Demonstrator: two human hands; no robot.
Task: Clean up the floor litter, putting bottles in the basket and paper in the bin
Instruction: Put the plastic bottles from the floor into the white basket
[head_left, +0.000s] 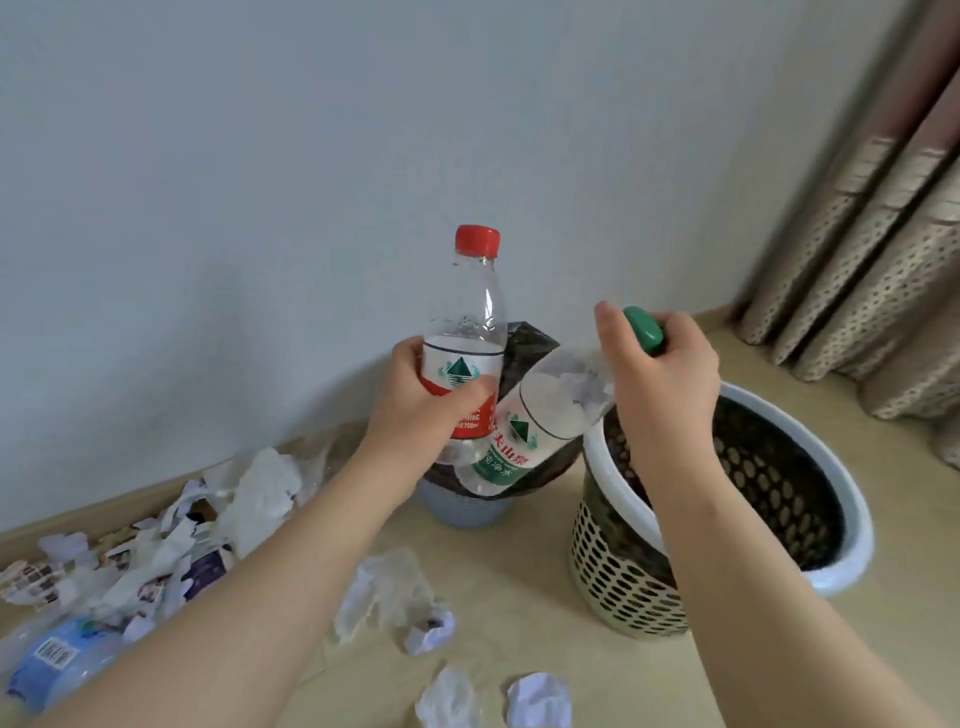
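Left hand (421, 400) wraps its fingers round the red bottle (467, 312), upright. Right hand (660, 374) grips the green bottle (524, 431) by the neck, base tilted toward the bin (462, 506). Best carry both over the basket (618, 571), just under the right fingers, then release. Paper (431, 629) litters the pale floor (519, 571) below the fingers. The wall is beyond and a curtain (883, 260) hangs to the right.

Plain pale wall (260, 156), beige floor (519, 597), patterned brown curtain (883, 286) at right.
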